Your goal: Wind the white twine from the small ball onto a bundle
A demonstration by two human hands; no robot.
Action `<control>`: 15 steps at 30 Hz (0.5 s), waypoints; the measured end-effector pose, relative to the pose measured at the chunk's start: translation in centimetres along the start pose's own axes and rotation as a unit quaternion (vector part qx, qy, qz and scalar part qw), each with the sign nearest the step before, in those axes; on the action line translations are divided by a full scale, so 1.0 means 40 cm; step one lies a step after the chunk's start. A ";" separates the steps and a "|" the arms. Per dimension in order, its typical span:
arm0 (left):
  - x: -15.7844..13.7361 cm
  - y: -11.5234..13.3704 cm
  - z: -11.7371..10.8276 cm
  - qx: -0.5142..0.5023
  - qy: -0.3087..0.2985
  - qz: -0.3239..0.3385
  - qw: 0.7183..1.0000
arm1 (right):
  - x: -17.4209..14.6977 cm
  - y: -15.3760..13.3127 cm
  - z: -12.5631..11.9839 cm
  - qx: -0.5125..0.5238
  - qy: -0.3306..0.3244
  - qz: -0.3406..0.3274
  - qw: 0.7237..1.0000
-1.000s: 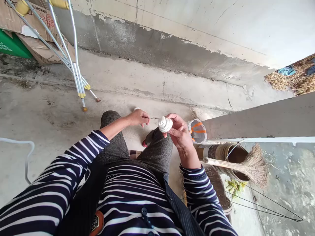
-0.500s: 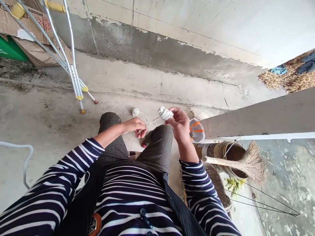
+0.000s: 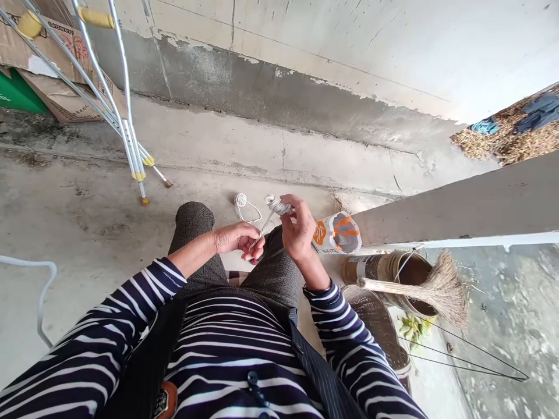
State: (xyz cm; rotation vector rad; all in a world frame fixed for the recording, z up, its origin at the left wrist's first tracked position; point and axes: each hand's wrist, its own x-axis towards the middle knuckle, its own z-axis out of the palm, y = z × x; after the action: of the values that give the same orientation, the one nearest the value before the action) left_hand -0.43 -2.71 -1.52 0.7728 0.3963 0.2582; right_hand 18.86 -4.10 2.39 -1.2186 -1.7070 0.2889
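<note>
My right hand [image 3: 299, 227] grips a white bundle of wound cord [image 3: 276, 205] between thumb and fingers, above my right knee. From that bundle a strand of white cord [image 3: 267, 223] slants down to my left hand [image 3: 241, 238], whose fingers are closed on it. On the concrete floor beyond my knees lies a small ball of white cord [image 3: 240, 200]. A loose loop of cord curves from the ball toward my left hand. Part of the bundle is hidden by my right fingers.
Metal crutches [image 3: 126, 134] lean at the upper left before cardboard boxes [image 3: 74, 99]. To the right are a white and orange bag [image 3: 325, 235], a bucket [image 3: 393, 265] with a straw broom [image 3: 445, 288] across it, and a dark woven basket [image 3: 364, 314]. A hose [image 3: 43, 291] lies at left.
My right hand has moved left and closer to my left hand, tilting the wound bundle. The strand between the hands is now shorter and steeper. More of the white and orange bag shows.
</note>
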 end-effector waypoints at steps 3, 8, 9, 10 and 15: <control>0.005 0.013 -0.015 0.047 0.047 0.006 0.998 | 0.015 -0.031 -0.021 0.025 0.012 -0.026 0.999; 0.010 0.065 -0.066 0.232 0.188 0.030 0.954 | 0.044 -0.074 -0.042 0.097 0.010 -0.008 0.995; 0.007 0.074 -0.079 0.262 0.215 0.033 0.940 | 0.052 -0.080 -0.045 0.116 0.017 0.005 0.993; 0.002 0.081 -0.092 0.289 0.238 0.036 0.927 | 0.062 -0.086 -0.049 0.135 0.027 0.019 0.990; -0.035 0.095 -0.143 0.356 0.327 0.095 0.870 | 0.131 -0.113 -0.099 0.187 0.118 0.041 0.974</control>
State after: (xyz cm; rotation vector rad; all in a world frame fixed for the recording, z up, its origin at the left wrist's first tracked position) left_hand -4.48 2.98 -2.13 1.4579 1.0992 0.5794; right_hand 19.30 -3.19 10.31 -0.9999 -1.3274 0.4747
